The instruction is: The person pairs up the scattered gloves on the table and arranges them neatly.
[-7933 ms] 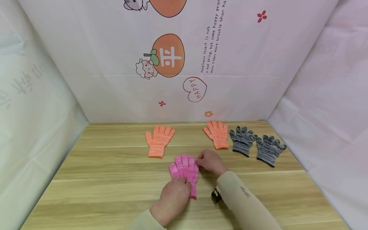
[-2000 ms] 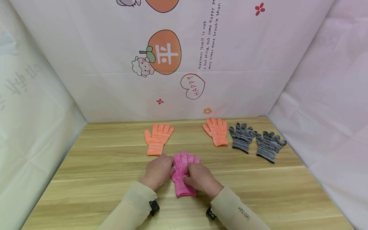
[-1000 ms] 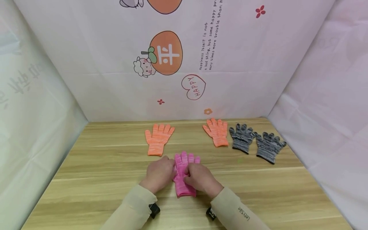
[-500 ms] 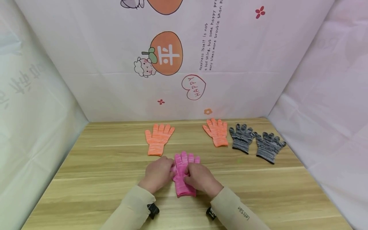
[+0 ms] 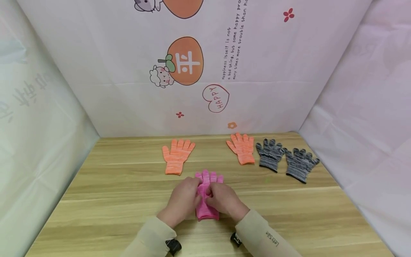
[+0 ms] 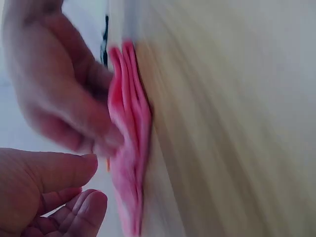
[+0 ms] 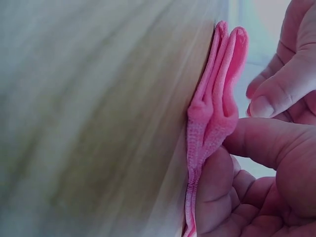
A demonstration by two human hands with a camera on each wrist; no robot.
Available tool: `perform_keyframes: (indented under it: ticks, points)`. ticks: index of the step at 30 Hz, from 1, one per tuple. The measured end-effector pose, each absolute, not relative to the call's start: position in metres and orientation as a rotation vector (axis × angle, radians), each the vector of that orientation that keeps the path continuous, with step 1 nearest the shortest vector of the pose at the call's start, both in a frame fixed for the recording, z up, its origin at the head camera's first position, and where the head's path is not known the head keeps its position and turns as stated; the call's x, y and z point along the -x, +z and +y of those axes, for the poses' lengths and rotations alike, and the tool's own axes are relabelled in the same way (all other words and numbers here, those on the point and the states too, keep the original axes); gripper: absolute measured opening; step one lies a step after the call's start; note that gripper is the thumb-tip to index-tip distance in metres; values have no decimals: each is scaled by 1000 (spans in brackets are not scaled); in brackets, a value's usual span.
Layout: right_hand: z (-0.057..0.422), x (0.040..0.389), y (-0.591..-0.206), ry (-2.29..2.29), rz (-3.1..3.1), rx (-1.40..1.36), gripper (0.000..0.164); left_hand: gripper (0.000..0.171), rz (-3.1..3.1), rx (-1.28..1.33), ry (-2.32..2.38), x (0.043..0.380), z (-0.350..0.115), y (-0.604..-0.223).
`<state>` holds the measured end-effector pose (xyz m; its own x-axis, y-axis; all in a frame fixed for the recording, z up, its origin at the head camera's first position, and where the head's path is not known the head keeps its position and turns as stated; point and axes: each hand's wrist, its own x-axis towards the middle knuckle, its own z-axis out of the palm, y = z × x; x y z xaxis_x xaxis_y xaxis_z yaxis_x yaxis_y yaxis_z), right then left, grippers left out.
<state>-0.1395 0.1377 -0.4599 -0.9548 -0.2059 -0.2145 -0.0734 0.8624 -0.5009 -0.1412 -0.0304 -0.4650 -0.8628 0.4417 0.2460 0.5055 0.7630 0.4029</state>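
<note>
A folded pink knit glove [image 5: 207,212] lies on the wooden table, cuff toward me and fingers pointing away. Its several layers show edge-on in the right wrist view. My right hand [image 5: 224,200] bends over its right side, thumb and index finger at the cloth, where the glove [image 7: 217,118] bulges beside the thumb [image 7: 261,140]. My left hand [image 5: 183,198] is over the glove's left side in the head view. Seen from the left wrist, this left hand [image 6: 54,190] has thumb and fingers apart, nothing between them, just off the glove [image 6: 131,143].
Behind lie two orange gloves, one at left [image 5: 177,157] and one farther right [image 5: 243,148]. Two grey-black gloves, one nearer the middle [image 5: 270,155] and one at the right [image 5: 301,165], nearly touch. Printed white cloth [image 5: 266,103] walls in the wooden table [image 5: 122,185].
Over several seconds the pink glove has been turned and its thumb side folded in. In the last half second my left hand moves right, over the glove; my right hand stays put.
</note>
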Motion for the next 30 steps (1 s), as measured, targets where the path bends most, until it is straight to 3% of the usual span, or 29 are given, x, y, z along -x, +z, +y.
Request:
perform_keyframes:
  ticks: [3, 16, 23, 30]
  points:
    - [138, 139, -460, -725, 2797, 230, 12, 33, -2828, 798, -723, 134, -22, -465]
    - [146, 134, -458, -795, 2815, 301, 14, 15, -2823, 855, -646, 126, -11, -472]
    - [155, 133, -455, -835, 2837, 293, 3, 7, -2754, 902, -517, 124, -10, -476]
    - [161, 132, -454, -847, 2845, 272, 9, 10, -2762, 927, -415, 118, -12, -473]
